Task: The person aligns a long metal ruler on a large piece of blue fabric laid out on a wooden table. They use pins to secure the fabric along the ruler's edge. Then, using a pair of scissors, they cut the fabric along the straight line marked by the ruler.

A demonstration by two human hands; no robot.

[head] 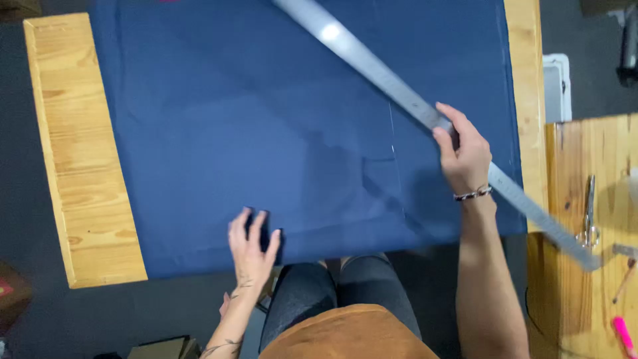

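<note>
Cloth [266,119]: dark blue, spread flat over a wooden bench [80,153], whose bare wood shows as a strip along the left and another along the right; the near hem lies at the bench's front edge, by the person's knees. Faint pale lines are seen on the cloth right of centre, seemingly marked. Ruler [372,63]: long, metal, laid slantwise from the top centre down to the lower right, its far part over the cloth and its near end overhanging a second wooden bench [598,266] at the right. Right hand [465,153]: closed over the ruler at about mid-length, fingers wrapped across its upper edge and thumb on the near side, so that the ruler is steered or held to a line; whether it lies flat on the cloth or is lifted cannot be told. Left hand [252,242]: laid palm down on the cloth near the front hem, fingers spread and pressed flat, apparently to keep the cloth from shifting; nothing is pinched. On the right bench are scissors [588,213], a pink marker [623,332] and a thin stick, all within reach of the right hand but untouched.
</note>
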